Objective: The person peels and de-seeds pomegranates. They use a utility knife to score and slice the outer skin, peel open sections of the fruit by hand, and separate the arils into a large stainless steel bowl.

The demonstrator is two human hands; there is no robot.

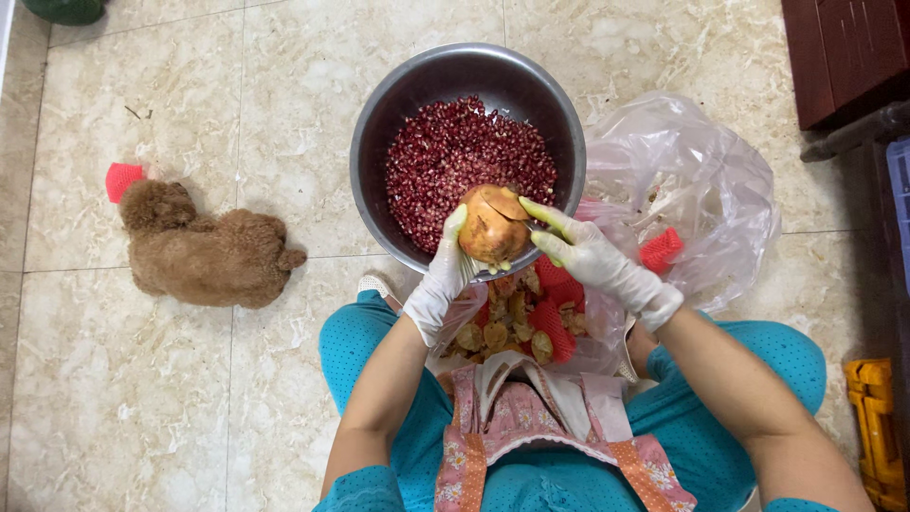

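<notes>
Both hands gloved in white, working over the near rim of a steel bowl (379, 123) on the tiled floor (142, 379). Left hand (438, 284) is cupped around the left side of a pomegranate (493, 226), fingers curled up its flank; right hand (588, 254) has fingers spread, thumb and forefinger tips pinching at a flap of peel on the fruit's right side. Fruit sits just above the bowl's near edge, w/ the lower part overhanging toward the lap. Bowl is approx. half filled w/ red pomegranate seeds (455, 156), piled against the near wall; far wall bare metal. Below the hands, a heap of yellowish peel scraps (502, 332) and red mesh netting (555, 318) lies in an open clear plastic bag (701, 180), which spreads to the right of the bowl and touches its rim. Open floor to the left, apart from a curly brown dog (204, 251) lying there (well apart from the bowl). Dark wooden furniture (844, 57) crowds the right edge.
</notes>
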